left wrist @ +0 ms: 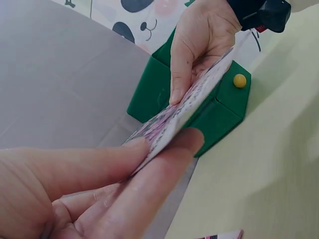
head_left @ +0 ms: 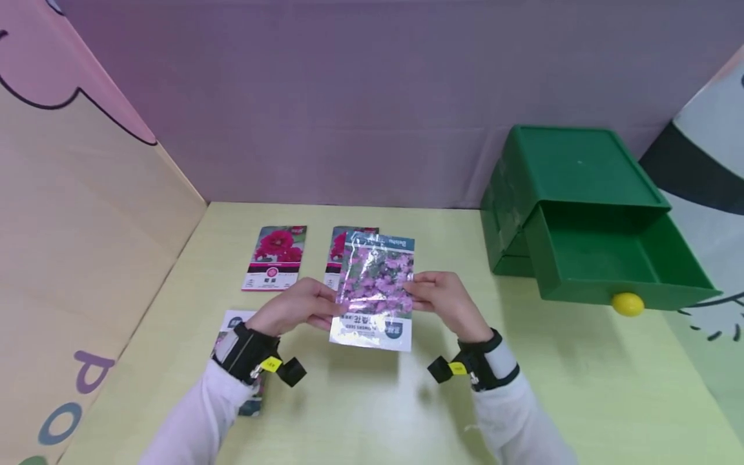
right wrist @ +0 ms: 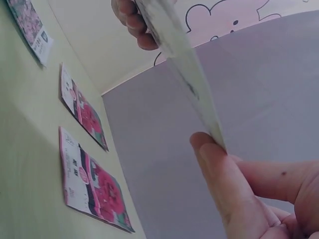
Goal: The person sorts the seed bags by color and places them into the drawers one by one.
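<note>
A glossy seed packet [head_left: 376, 290] with purple flowers is held up above the yellow-green table [head_left: 360, 407] by both hands. My left hand [head_left: 316, 310] pinches its left edge and my right hand [head_left: 421, 294] pinches its right edge. In the left wrist view the left fingers [left wrist: 149, 169] clamp the packet [left wrist: 184, 107] edge-on, with the right hand [left wrist: 199, 45] at the far end. The right wrist view shows the right fingers [right wrist: 224, 194] under the thin packet [right wrist: 184, 64] and the left hand [right wrist: 132, 22] at the top.
Two red-flower packets [head_left: 276, 257] [head_left: 340, 248] lie flat behind the hands. Another packet [head_left: 232, 326] lies under my left wrist. A green drawer box [head_left: 581, 219] with a yellow knob [head_left: 628, 303] stands open at the right. Walls close off the left and back.
</note>
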